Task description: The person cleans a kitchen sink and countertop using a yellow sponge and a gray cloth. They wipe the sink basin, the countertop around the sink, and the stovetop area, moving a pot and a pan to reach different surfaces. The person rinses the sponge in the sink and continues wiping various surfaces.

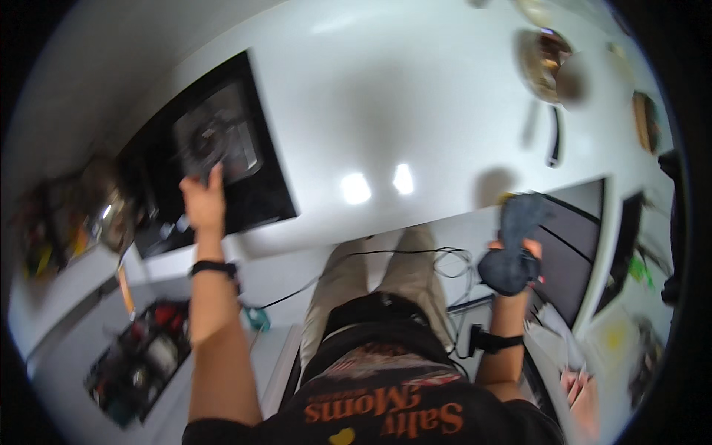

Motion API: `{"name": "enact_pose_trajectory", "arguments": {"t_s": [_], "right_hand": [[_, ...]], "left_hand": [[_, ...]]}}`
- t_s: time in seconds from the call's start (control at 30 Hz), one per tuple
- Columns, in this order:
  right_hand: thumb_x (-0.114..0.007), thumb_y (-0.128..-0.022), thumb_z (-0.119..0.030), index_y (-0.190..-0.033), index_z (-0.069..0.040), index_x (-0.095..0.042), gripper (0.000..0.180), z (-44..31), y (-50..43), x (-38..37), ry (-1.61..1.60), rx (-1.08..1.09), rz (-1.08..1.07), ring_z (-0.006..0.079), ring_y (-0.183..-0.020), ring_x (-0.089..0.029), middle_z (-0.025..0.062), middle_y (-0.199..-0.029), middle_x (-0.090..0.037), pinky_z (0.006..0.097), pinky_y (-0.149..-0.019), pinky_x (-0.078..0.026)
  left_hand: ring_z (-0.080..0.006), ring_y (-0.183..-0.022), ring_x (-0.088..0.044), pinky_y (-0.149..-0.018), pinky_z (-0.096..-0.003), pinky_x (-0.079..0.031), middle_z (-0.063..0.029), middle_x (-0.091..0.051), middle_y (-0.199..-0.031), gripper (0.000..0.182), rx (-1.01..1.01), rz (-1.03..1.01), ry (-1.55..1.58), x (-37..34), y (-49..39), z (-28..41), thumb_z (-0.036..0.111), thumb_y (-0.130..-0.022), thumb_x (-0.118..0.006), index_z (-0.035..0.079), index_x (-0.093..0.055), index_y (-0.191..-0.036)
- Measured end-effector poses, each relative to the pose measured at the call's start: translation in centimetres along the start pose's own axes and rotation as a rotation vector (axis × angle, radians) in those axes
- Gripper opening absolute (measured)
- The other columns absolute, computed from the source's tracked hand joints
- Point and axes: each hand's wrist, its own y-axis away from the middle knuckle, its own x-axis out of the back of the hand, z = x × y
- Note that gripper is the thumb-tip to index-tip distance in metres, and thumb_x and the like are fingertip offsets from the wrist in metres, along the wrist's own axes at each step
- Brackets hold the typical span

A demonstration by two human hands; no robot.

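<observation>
My left hand (206, 203) is over the black glass cooktop (267, 189), with its fingers at the front edge of a dark, blurred, squarish burner area (217, 133). Blur hides whether the fingers grip anything there. Off to the right, beyond the counter's front edge, my right hand (531, 247) is closed on a bunched dark grey cloth (509, 270). Part of the cloth stands up above the fingers, and a small yellow spot shows near its top. Much of this hand is hidden behind the cloth.
The white countertop (334, 111) carries a round pan (542, 69) with a black handle (554, 136) at far right. A shiny pan (114, 219) is left of the cooktop. Low on the left is a filled dish rack (144, 356). A black cable (389, 252) crosses before my legs.
</observation>
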Motion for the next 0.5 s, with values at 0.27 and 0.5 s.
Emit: {"name": "enact_pose_trajectory", "arguments": {"t_s": [0.27, 0.5], "right_hand": [[-0.057, -0.075, -0.027, -0.136, -0.004, -0.051, 0.065, 5.2, -2.3, -6.6, -0.01, 0.312, 0.342, 0.0245, -0.091, -0.062, 0.0136, -0.13, -0.061, 0.0362, -0.073, -0.044], [-0.057, -0.075, -0.025, -0.133, -0.006, -0.053, 0.062, 4.1, -2.9, -7.4, -0.002, 0.359, 0.37, 0.0205, -0.087, -0.058, 0.0108, -0.124, -0.063, 0.0354, -0.073, -0.042]], "left_hand": [[-0.0479, -0.094, -0.061, -0.082, -0.0495, -0.047, -0.0304, -0.066, -0.094, 0.053, -0.373, -0.264, -0.055, -1.1, -4.5, -4.1, 0.045, -0.1, -0.047, -0.004, -0.067, -0.102], [-0.02, -0.065, -0.044, -0.066, -0.0361, -0.04, -0.0103, -0.053, -0.067, 0.05, -0.274, -0.3, 0.305, 6.8, -2.2, -0.3, 0.041, -0.101, -0.053, -0.005, -0.058, -0.082]]}}
